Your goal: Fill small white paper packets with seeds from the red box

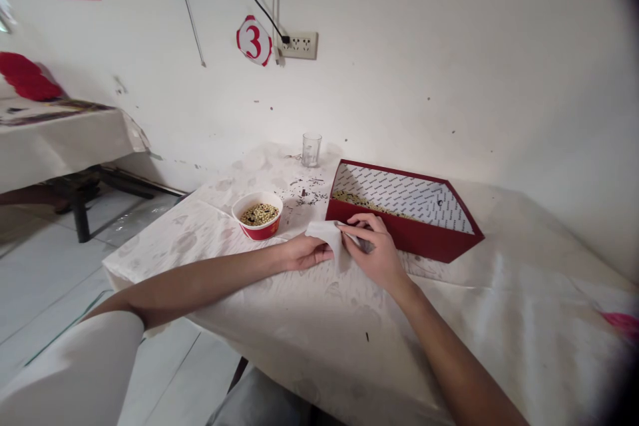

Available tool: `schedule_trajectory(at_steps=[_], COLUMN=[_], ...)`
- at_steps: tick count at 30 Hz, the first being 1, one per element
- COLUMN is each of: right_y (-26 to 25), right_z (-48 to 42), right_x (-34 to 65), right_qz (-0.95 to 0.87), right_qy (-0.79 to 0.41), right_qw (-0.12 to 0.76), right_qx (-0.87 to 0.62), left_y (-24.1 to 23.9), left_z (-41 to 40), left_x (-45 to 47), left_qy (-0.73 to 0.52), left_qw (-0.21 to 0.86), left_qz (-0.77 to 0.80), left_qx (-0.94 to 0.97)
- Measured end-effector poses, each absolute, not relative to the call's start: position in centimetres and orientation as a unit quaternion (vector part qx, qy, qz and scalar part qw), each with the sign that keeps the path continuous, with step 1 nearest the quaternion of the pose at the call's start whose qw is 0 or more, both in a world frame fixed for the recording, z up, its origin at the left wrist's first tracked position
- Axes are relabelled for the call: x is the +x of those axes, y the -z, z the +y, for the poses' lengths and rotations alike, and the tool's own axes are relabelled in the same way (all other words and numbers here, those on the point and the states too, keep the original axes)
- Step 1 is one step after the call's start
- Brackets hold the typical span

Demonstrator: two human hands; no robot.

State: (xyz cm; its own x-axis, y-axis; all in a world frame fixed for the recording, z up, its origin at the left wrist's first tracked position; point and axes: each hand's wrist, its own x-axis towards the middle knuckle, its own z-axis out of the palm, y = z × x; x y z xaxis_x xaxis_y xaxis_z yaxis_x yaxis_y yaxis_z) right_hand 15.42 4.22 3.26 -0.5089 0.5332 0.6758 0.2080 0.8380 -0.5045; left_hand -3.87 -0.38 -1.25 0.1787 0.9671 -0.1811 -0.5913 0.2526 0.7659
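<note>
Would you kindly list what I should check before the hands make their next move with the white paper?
1. Left hand pinches the white folded paper: ok.
2. Right hand grip on it: cannot tell, thumb hidden.
3. Red paper bowl of mixed grains upright: ok.
4. Red cardboard box open, grains inside: ok.
5. White tablecloth free of debris: not ok, dark specks near the clear glass.
</note>
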Motion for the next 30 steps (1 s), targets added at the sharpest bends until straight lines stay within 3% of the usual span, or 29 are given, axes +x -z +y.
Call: schedule_trajectory(at_steps=[12,21,30], right_y=[-3.1,-3.0,-3.6], right_z=[3.8,4.0,3.7], right_x=[16.0,16.1,16.3], right_qz=[-0.836,-0.867,-0.898], right_qy=[-0.022,0.135,0.122], right_qw=[0.52,0.437,0.382], right_qx=[-0.173,-0.198,-0.18], left_y=[1.2,0.7,1.0], left_z=[-0.6,-1.0,-1.0], left_x=[-3.8,-3.2,-2.9], left_qy=[-0.564,-0.577,-0.572], left_qw=[0.708,0.679,0.662], left_qz=[0.336,0.341,0.341], left_qx=[0.263,0.3,0.345])
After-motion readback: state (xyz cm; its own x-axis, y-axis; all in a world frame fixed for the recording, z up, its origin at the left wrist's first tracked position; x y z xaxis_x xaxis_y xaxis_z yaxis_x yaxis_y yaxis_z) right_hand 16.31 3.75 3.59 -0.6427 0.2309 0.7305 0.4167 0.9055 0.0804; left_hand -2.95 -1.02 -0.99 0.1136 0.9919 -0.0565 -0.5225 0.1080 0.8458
